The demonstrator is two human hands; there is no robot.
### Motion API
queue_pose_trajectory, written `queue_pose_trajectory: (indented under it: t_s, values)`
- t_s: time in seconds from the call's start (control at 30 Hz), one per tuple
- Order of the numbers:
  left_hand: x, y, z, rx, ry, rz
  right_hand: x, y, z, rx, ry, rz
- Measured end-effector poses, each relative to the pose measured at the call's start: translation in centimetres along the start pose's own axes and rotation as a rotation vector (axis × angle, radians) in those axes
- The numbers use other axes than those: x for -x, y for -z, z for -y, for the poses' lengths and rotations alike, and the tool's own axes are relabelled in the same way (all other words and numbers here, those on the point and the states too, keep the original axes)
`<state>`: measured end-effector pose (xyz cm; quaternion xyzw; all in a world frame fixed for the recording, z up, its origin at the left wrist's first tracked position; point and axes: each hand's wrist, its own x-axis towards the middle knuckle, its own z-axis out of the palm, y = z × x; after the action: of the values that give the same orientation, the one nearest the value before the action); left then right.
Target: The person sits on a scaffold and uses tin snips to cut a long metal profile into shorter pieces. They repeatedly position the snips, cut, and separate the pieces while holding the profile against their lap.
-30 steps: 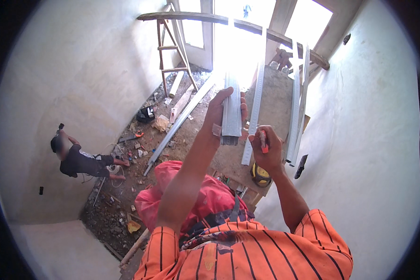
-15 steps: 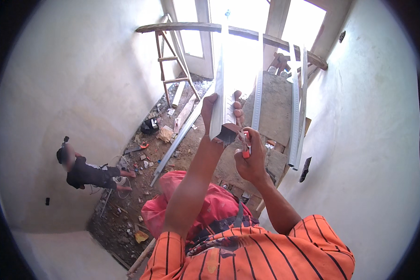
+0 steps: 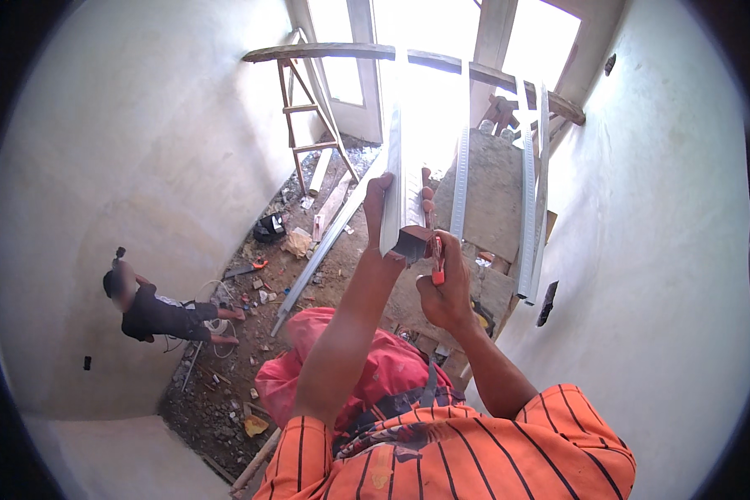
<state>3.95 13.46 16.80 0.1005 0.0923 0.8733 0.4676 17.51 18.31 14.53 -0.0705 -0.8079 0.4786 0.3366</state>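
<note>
A long silvery metal channel [image 3: 404, 187] points away from me toward the bright doorway, its dark near end facing me. My left hand [image 3: 376, 210] is wrapped around it from below, thumb on the left side and fingertips showing on the right. My right hand [image 3: 447, 290] is closed around red-handled tin snips [image 3: 438, 267] at the right edge of the channel's near end. Their jaws are small and hard to make out there.
A bent wooden beam [image 3: 342, 50] crosses the far side, beside a wooden trestle [image 3: 300, 108]. More metal channels [image 3: 527, 200] lean at the right. Another person [image 3: 162, 312] stands left. Rubble, a handsaw [image 3: 246, 269] and a dark bag [image 3: 268, 227] lie on the ground.
The snips' red handles have come closer together in my right hand. The channel's near end and my left hand have shifted slightly toward me.
</note>
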Motion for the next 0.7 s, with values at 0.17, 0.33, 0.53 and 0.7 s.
queue_pose_trajectory:
  t_s: [0.17, 0.33, 0.53, 0.7]
  values:
    - [-0.3, 0.5, 0.1, 0.022, -0.018, -0.009, 0.2, 0.3, -0.5, -0.019, -0.077, 0.029]
    - [0.0, 0.8, -0.4, 0.047, 0.109, 0.012, 0.8, 0.3, -1.6, -0.076, -0.176, 0.058]
    - [-0.2, 0.7, -0.3, -0.266, 0.107, -0.213, 0.4, 3.0, -3.2, 0.176, 0.017, -0.055]
    - [0.4, 0.4, 0.0, -0.486, 0.073, -0.207, -0.1, 6.8, -1.6, 0.253, -0.05, 0.064]
